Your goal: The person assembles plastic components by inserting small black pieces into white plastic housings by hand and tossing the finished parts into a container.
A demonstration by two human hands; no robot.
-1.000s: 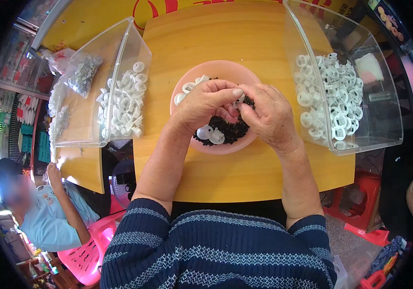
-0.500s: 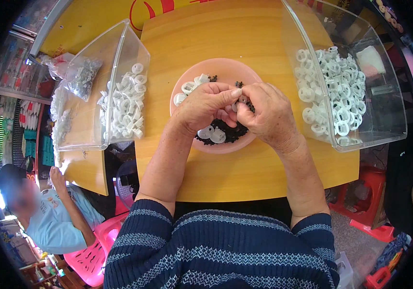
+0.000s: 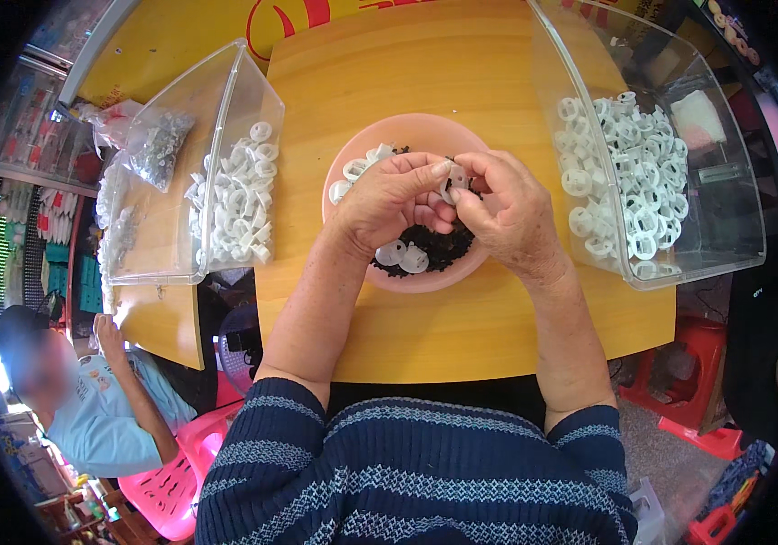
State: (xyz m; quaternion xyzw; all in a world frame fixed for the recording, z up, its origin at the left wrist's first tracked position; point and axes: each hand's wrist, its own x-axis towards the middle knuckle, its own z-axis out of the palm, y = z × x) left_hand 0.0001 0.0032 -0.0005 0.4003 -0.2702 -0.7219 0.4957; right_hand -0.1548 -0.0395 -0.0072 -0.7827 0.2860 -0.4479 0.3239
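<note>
Over a pink basin [image 3: 359,136], both my hands meet at a small translucent white plastic piece [image 3: 455,182] with openings in it. My left hand [image 3: 392,202] pinches its left side between thumb and fingers. From the other side, my right hand [image 3: 512,211] has its thumb and index finger against the piece, the fingers curled. Many small black parts [image 3: 444,247] lie in the basin under my hands. White round pieces [image 3: 413,259] rest on them near the front, and more white rings [image 3: 355,169] sit at the left rim. My hands hide the basin's middle.
A clear bin [image 3: 216,136] at left holds white pieces [image 3: 242,213]; another clear bin [image 3: 625,259] at right holds white rings [image 3: 648,182]. A bag of small parts [image 3: 160,150] lies at far left. A person in light blue [image 3: 121,409] sits at left; a red stool [image 3: 693,363] stands right.
My right fingers have loosened and spread a little from a tight pinch, so the white piece shows more between my hands. My left hand has barely moved.
</note>
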